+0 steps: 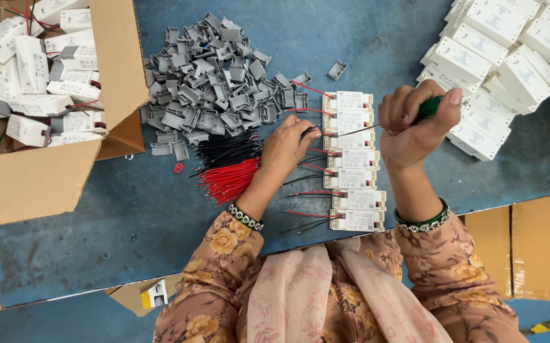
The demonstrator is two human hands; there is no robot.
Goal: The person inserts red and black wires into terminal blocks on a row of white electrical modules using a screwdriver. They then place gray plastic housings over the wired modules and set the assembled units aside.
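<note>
Step in hand: wires are being fastened into the small white rectangular plastic driver boxes, which are laid in a column on the blue worn counter; judged from the tool's tip, the third box from the top is the one being worked.
Right hand: the right hand is closed in a fist around the green-handled screwdriver, whose thin shaft is pointed left toward the box's terminal end.
Left hand: the left hand is pinched shut on a thin black wire just beside the same terminal.
Thing relative to hands: the column of boxes lies between the two hands, touching neither palm.
Next move calls for: the wire end to be held steady in the terminal while the tip is seated squarely, as judged.
Nearby: a bundle of loose red and black wires and a heap of grey plastic end caps lie left of the column.
</note>
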